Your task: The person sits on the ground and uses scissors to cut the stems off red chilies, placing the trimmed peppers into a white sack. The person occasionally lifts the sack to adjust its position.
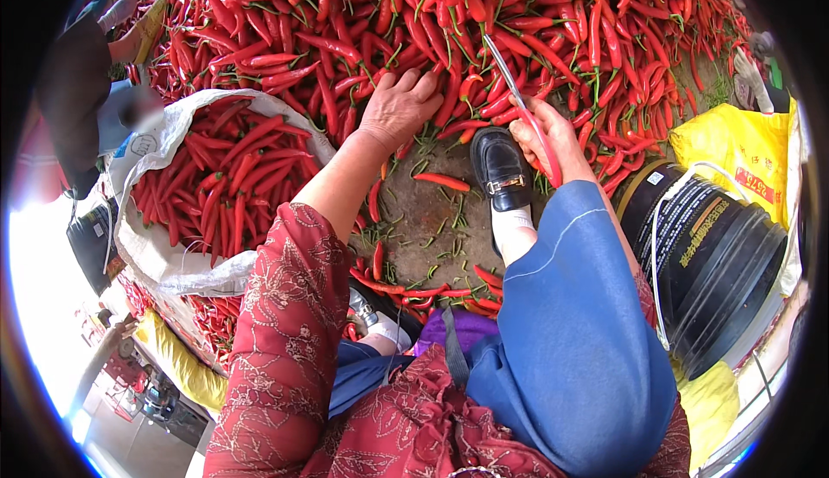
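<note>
A large heap of red chili peppers [345,37] with green stems spreads over the ground in front of me. My left hand [402,105] rests on its near edge, fingers bent and somewhat apart, with the fingertips among the peppers. No pepper shows in its grasp. My right hand [553,139] is closed round the red handle of a pair of scissors [503,65], whose long metal blades point up and left over the heap. Between my hands and my lap, one loose pepper [442,182] lies on the bare ground among scattered green stem pieces.
At my left stands a white woven sack [142,236] filled with peppers. To my right are a black bucket [708,245] with a pale handle and a yellow bag [734,145]. My black shoe [501,167] is near the heap. Other people [73,89] are at the far left.
</note>
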A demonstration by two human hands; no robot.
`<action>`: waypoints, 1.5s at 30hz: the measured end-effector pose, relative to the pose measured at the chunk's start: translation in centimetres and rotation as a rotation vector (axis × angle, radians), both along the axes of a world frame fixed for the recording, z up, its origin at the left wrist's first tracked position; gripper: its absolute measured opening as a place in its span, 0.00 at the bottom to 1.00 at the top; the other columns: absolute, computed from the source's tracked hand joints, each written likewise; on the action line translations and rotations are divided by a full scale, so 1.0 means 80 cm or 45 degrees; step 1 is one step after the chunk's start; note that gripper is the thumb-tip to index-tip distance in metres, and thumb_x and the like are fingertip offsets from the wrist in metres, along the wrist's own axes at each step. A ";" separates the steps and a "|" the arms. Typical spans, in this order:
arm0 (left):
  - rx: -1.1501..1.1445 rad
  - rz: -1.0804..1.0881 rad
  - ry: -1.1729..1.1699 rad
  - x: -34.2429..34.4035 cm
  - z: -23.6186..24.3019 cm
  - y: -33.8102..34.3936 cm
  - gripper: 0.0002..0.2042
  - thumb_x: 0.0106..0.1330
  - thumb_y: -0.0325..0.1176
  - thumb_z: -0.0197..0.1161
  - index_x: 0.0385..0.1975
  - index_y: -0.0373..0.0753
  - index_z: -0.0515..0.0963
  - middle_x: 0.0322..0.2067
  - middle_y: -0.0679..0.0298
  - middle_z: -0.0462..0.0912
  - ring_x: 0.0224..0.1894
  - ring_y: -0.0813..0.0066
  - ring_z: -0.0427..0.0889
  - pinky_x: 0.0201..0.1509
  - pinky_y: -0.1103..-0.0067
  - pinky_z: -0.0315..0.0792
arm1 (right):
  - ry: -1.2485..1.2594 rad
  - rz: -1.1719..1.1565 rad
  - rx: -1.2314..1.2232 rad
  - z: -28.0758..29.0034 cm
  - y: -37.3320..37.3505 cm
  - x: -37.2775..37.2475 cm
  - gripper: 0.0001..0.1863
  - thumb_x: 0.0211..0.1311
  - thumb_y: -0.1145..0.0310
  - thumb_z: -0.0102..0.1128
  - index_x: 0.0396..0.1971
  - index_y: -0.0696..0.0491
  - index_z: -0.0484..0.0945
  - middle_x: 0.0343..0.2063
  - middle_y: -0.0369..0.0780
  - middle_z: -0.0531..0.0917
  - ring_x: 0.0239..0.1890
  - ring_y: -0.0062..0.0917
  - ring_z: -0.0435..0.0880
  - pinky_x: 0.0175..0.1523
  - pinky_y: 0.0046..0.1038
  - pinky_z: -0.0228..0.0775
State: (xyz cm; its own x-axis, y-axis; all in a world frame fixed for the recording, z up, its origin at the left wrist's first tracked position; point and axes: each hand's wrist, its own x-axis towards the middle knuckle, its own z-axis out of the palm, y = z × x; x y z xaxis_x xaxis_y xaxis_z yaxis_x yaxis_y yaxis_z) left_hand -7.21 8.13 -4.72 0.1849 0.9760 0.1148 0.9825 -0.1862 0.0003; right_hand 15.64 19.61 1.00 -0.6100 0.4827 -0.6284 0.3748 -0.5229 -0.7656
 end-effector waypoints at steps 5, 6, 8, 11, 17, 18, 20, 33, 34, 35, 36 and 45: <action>-0.186 -0.076 -0.052 0.016 -0.005 -0.032 0.08 0.46 0.37 0.56 0.25 0.48 0.78 0.45 0.69 0.73 0.50 0.70 0.69 0.47 0.71 0.65 | -0.002 0.028 0.057 0.000 0.001 -0.004 0.24 0.58 0.71 0.57 0.56 0.52 0.67 0.22 0.29 0.72 0.19 0.09 0.66 0.22 0.14 0.55; -0.183 -0.162 -0.059 0.020 0.001 -0.041 0.08 0.46 0.37 0.56 0.25 0.48 0.79 0.45 0.68 0.72 0.52 0.69 0.68 0.48 0.71 0.64 | 0.002 0.010 0.032 -0.003 0.001 -0.006 0.24 0.58 0.71 0.57 0.55 0.52 0.67 0.22 0.29 0.73 0.19 0.09 0.66 0.22 0.14 0.56; -0.154 -0.287 -0.084 0.034 0.005 -0.059 0.07 0.47 0.38 0.57 0.25 0.46 0.77 0.48 0.65 0.72 0.53 0.66 0.68 0.53 0.69 0.63 | 0.018 -0.004 -0.001 -0.011 -0.001 -0.007 0.23 0.58 0.71 0.57 0.55 0.52 0.68 0.22 0.29 0.73 0.19 0.09 0.67 0.22 0.14 0.56; -0.391 -0.241 -0.134 0.049 0.013 -0.049 0.13 0.49 0.36 0.56 0.36 0.45 0.77 0.49 0.61 0.71 0.46 0.68 0.74 0.50 0.71 0.67 | 0.016 0.002 0.012 -0.023 0.000 0.002 0.23 0.58 0.71 0.57 0.55 0.51 0.68 0.22 0.28 0.72 0.19 0.09 0.66 0.22 0.13 0.56; -0.216 0.129 -0.244 0.075 0.004 0.008 0.20 0.53 0.33 0.57 0.48 0.52 0.72 0.53 0.66 0.67 0.40 0.68 0.77 0.35 0.75 0.77 | 0.098 -0.091 0.061 -0.008 0.001 0.000 0.25 0.57 0.65 0.61 0.54 0.55 0.68 0.18 0.26 0.68 0.17 0.08 0.63 0.22 0.13 0.54; -0.249 0.191 -0.260 0.081 0.003 0.013 0.20 0.53 0.32 0.57 0.48 0.56 0.72 0.53 0.68 0.66 0.40 0.66 0.77 0.33 0.73 0.78 | 0.084 -0.110 0.058 -0.006 0.001 0.001 0.26 0.57 0.64 0.61 0.54 0.55 0.68 0.18 0.26 0.68 0.17 0.08 0.63 0.22 0.13 0.54; -0.404 0.276 -0.230 0.082 0.004 0.012 0.19 0.53 0.32 0.57 0.47 0.56 0.72 0.54 0.67 0.65 0.39 0.64 0.78 0.33 0.72 0.78 | 0.048 -0.084 0.096 -0.010 0.004 0.006 0.26 0.56 0.64 0.61 0.54 0.55 0.68 0.18 0.26 0.68 0.17 0.08 0.63 0.22 0.13 0.54; -0.180 1.791 -2.680 0.064 0.074 -0.155 0.28 0.51 0.21 0.48 0.57 0.29 0.61 0.49 0.51 0.72 0.54 0.60 0.72 0.47 0.75 0.70 | 0.063 0.376 0.075 -0.025 -0.040 0.008 0.29 0.55 0.65 0.64 0.55 0.56 0.66 0.40 0.40 0.77 0.45 0.22 0.75 0.52 0.27 0.66; -0.058 1.732 -2.879 0.061 0.064 -0.162 0.25 0.54 0.22 0.48 0.57 0.31 0.62 0.49 0.51 0.72 0.54 0.61 0.72 0.46 0.75 0.70 | -0.021 0.506 0.109 -0.020 -0.047 0.006 0.29 0.53 0.67 0.64 0.54 0.56 0.66 0.40 0.36 0.74 0.44 0.17 0.72 0.51 0.23 0.66; 0.070 1.658 -3.075 0.058 0.053 -0.166 0.23 0.58 0.23 0.49 0.56 0.32 0.62 0.50 0.52 0.71 0.54 0.61 0.71 0.46 0.75 0.71 | -0.161 0.762 0.295 -0.011 -0.046 0.007 0.31 0.51 0.65 0.66 0.55 0.55 0.65 0.40 0.37 0.75 0.43 0.20 0.74 0.51 0.25 0.67; 0.052 1.744 -3.119 0.059 0.067 -0.158 0.20 0.66 0.30 0.48 0.58 0.34 0.61 0.44 0.54 0.74 0.44 0.67 0.77 0.40 0.77 0.72 | -0.150 0.858 0.357 -0.006 -0.055 0.001 0.32 0.50 0.64 0.67 0.55 0.54 0.65 0.41 0.38 0.76 0.44 0.22 0.75 0.51 0.27 0.67; -0.552 1.489 -2.648 0.081 0.088 -0.160 0.26 0.55 0.28 0.53 0.55 0.31 0.59 0.38 0.60 0.77 0.31 0.80 0.71 0.36 0.83 0.68 | -0.110 1.276 0.440 0.011 -0.064 -0.030 0.35 0.48 0.54 0.67 0.54 0.53 0.65 0.44 0.44 0.75 0.48 0.33 0.76 0.54 0.32 0.66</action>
